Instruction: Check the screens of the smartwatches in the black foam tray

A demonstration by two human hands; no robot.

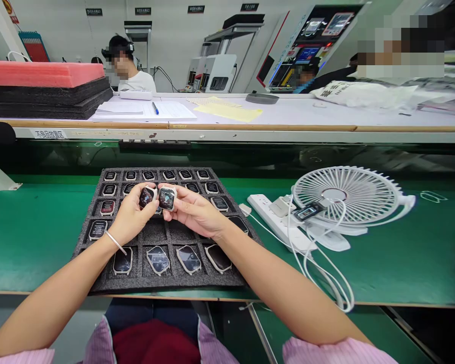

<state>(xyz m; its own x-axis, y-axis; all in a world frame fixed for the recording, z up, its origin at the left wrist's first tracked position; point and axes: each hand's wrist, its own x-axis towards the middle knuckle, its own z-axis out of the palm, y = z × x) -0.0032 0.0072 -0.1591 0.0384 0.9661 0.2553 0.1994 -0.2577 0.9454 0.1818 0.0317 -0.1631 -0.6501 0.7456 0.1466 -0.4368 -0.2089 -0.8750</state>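
In my left hand [134,215] is a smartwatch without a strap [147,197], its lit screen facing me. My right hand [195,210] grips a second smartwatch [167,198] by its edge, close beside the first, with a lit screen too. Both are held above a black foam tray [153,232] with square compartments. More smartwatches lie face up in the tray, such as a dark one [123,261] in the front row and a lit one [98,229] at the left. Two compartments under my hands show bare foam, and my hands hide several others.
Right of the tray are a white power strip [276,220] with looped cables and a white fan [333,194] lying on the green bench [394,268]. A raised shelf [288,114] behind holds foam sheets [41,76] and papers. Other people are beyond it.
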